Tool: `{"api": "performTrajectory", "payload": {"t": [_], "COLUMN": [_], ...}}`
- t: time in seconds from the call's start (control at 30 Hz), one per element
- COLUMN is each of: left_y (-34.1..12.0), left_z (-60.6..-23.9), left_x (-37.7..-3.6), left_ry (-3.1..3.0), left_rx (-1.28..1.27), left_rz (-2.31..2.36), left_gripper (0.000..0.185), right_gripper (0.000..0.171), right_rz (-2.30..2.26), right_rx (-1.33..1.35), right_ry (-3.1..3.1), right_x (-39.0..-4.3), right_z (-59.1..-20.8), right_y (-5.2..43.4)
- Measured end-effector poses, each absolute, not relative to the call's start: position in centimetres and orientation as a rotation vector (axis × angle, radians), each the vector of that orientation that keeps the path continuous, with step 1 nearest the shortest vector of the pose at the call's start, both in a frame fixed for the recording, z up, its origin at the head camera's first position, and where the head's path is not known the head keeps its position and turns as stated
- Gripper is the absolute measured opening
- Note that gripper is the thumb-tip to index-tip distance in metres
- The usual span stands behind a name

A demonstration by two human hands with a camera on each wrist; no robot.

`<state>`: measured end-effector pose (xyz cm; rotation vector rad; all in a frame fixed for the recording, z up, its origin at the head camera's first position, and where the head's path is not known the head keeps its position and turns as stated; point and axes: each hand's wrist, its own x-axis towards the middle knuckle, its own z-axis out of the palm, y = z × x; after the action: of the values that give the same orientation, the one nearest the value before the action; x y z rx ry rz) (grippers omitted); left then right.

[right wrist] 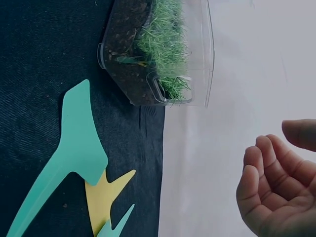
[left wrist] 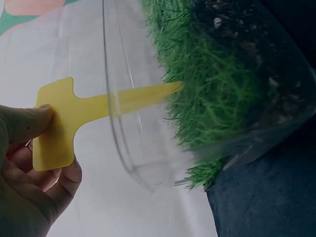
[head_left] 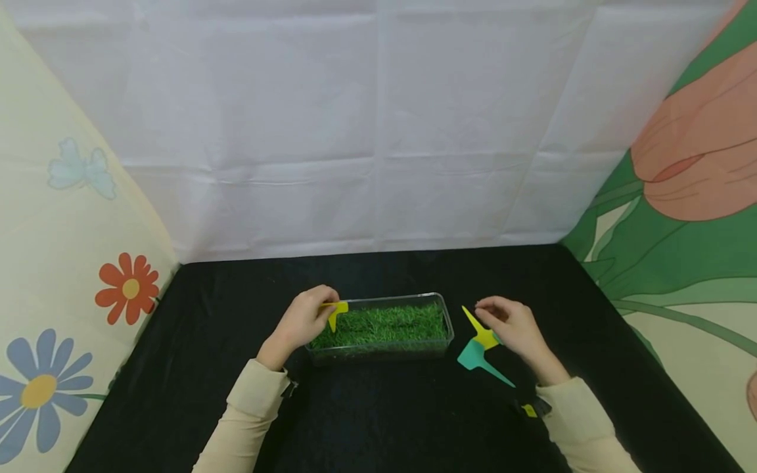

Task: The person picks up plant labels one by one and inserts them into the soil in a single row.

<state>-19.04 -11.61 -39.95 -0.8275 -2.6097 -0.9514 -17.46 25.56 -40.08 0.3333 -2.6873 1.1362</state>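
Note:
A clear plastic tray (head_left: 447,322) filled with green grass (head_left: 384,323) sits on the black cloth. My left hand (head_left: 304,315) pinches a yellow T-shaped plant tag (head_left: 337,313) by its flat head at the tray's left end. In the left wrist view the tag (left wrist: 74,118) points its tip into the grass (left wrist: 207,94) over the tray rim (left wrist: 121,128). My right hand (head_left: 511,325) hovers with loosely curled fingers (right wrist: 269,185) holding nothing, just right of a yellow tag (head_left: 480,332) and a teal tag (head_left: 476,358) lying on the cloth.
Black cloth (head_left: 378,420) covers the table. A white sheet (head_left: 378,131) hangs behind, with flowered fabric at the left (head_left: 65,295) and right (head_left: 692,217). The loose tags also appear in the right wrist view: the teal tag (right wrist: 74,153) overlapping the yellow tag (right wrist: 106,197).

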Motion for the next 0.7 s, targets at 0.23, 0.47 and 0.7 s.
{"api": "performTrajectory", "payload": {"t": [0.23, 0.47, 0.7], "left_y": [-11.6, -11.7, -11.6], "left_z": [-40.9, -41.2, -41.0], "left_x": [-19.1, -19.0, -19.0], "left_ry": [-2.612, -2.558, -2.511], "left_rx": [-0.812, -0.798, -0.776], "left_rz": [-0.940, -0.898, -0.884], "left_gripper": [0.011, 0.013, 0.014], "right_gripper": [0.015, 0.014, 0.015], "right_rz": [1.146, 1.123, 1.129], "right_rx": [0.300, 0.292, 0.280], "right_ry": [-2.696, -2.701, -2.695], "right_x": [-17.3, -17.1, -17.0], "right_z": [-40.2, -40.3, -40.3], "right_y": [25.6, 25.7, 25.9]}}
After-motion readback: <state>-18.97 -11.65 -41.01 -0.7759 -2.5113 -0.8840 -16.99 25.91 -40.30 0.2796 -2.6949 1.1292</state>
